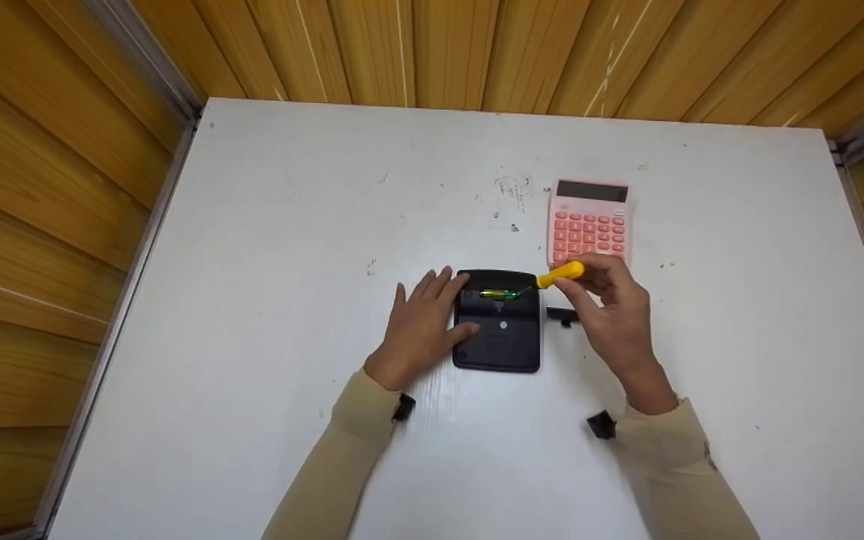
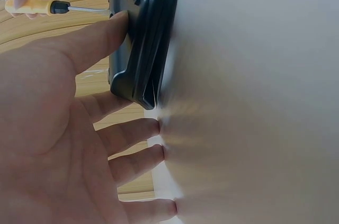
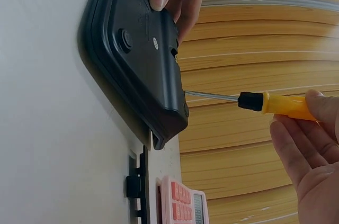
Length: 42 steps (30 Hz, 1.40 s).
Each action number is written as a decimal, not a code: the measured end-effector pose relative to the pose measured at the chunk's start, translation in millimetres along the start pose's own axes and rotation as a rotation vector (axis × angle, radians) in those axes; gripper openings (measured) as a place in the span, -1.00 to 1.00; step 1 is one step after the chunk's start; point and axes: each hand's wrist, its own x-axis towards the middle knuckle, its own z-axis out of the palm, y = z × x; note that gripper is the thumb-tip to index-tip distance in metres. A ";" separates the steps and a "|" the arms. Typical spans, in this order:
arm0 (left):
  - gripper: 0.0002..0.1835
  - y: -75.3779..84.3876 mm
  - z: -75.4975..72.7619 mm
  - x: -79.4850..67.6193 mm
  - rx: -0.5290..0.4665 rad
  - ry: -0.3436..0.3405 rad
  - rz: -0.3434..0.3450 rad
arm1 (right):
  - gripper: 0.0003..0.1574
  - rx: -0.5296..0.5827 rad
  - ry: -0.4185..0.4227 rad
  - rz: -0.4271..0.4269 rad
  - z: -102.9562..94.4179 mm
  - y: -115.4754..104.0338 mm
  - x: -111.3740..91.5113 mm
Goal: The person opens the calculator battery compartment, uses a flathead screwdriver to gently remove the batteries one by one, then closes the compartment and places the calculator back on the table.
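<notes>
Wood-patterned panels bordered a white table. Fingers spread, the left hand rested its thumb on a black calculator lying face down near the middle. A green battery showed in its back, near the tip of a yellow-handled screwdriver. By that calculator's right edge sat a black tabbed cover; beyond, a pink calculator. The right hand pinched the screwdriver's handle between thumb and fingers.

From here I see the left arm slanting in from seven o'clock, left hand splayed, thumb toward two; the right arm slants from five, right hand pinching.
</notes>
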 end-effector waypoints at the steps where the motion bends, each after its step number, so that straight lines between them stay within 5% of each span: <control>1: -0.15 0.2 0.4 0.2 0.000 0.002 0.001 | -0.51 -0.004 0.000 -0.003 -0.3 0.6 -0.3; 30: -0.15 0.8 1.5 0.1 0.003 0.026 0.006 | -0.52 0.097 0.056 0.091 -13.4 21.1 -8.1; 42: -0.14 -0.6 0.6 0.3 0.017 0.004 -0.001 | -0.55 0.376 0.123 0.173 -18.6 36.8 -18.4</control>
